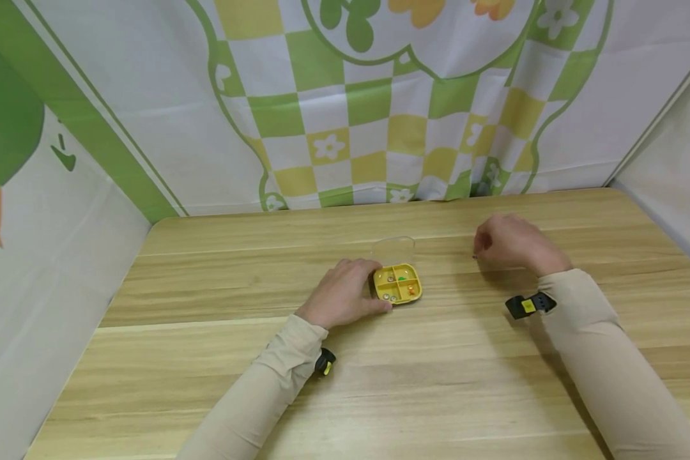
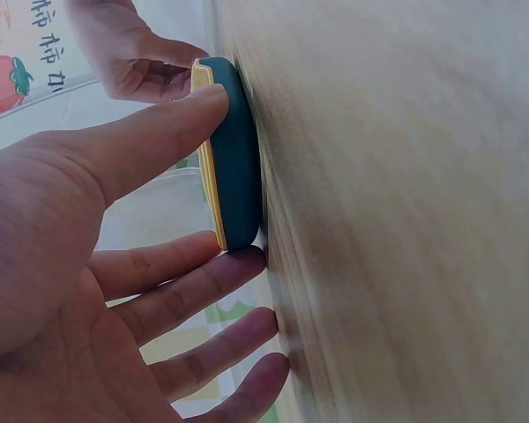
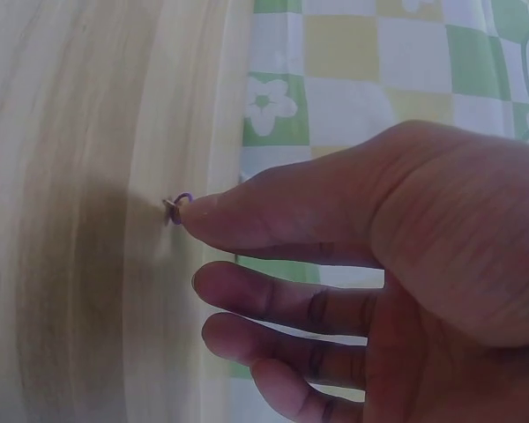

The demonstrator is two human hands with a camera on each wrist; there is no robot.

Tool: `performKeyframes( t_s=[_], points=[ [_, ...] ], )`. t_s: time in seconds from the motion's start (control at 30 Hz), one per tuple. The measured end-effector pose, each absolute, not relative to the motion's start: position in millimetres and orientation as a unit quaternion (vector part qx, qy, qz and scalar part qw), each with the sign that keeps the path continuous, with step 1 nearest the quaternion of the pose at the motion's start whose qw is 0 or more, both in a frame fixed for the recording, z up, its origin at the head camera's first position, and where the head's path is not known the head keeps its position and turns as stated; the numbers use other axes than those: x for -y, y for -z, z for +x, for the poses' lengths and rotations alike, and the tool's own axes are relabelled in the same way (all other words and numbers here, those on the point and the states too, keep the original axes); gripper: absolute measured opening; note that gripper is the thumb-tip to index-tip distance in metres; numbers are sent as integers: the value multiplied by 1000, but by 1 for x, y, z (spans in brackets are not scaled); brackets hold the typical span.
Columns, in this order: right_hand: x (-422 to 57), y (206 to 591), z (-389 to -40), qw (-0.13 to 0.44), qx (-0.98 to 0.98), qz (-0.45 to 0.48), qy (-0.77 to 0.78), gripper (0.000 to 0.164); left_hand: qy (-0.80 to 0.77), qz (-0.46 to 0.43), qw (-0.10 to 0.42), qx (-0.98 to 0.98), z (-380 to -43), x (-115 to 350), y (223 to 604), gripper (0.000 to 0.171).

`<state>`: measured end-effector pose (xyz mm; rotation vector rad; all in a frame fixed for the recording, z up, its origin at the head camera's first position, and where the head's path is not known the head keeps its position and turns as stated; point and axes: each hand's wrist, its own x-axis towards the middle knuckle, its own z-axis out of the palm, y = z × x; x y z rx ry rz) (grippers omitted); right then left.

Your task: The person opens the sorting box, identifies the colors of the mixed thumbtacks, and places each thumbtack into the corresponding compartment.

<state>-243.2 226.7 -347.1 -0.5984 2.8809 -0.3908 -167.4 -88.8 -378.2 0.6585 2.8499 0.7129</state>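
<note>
A small pill box (image 1: 398, 283) with a yellow four-part inside and a teal outer shell (image 2: 238, 154) lies on the table. Its clear lid (image 1: 393, 250) stands open at the back. My left hand (image 1: 347, 291) holds the box from the left, thumb at the near edge and fingertips at the far one. Small pieces lie in the compartments: a green one (image 1: 402, 278), an orange one (image 1: 411, 291) and several pale round ones (image 1: 389, 298). Off to the right, thumb and fingers of my right hand (image 1: 512, 243) pinch a tiny ring-like piece (image 3: 176, 209), purplish and gold, close over the table.
The wood-grain table (image 1: 379, 396) reaches back to a green, yellow and white checked curtain (image 1: 368, 108). White cloth walls (image 1: 80, 255) close off both sides. Each wrist carries a black strap camera (image 1: 529, 305).
</note>
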Motion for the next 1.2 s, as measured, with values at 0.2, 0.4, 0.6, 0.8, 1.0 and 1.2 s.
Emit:
performKeyframes(
  t_s=[0.2,0.4,0.6,0.8,1.0,1.2],
  points=[
    [-228,350,-245,87,-964,-213,133,3,-237,217,67,-944,-167,89,378,71],
    [-225,351,-243,91,-966,-206,131,9,-238,221,64,-944,-167,89,377,71],
    [-222,352,-242,84,-968,-202,126,13,-239,221,64,-943,-167,89,377,71],
    [-221,353,-241,91,-968,-195,129,13,-240,220,65,-943,-167,89,377,71],
    [-221,352,-241,84,-968,-199,127,12,-243,218,65,-943,-167,89,377,70],
    [-219,350,-241,76,-968,-203,131,10,-244,218,65,-943,-167,89,376,69]
  ],
)
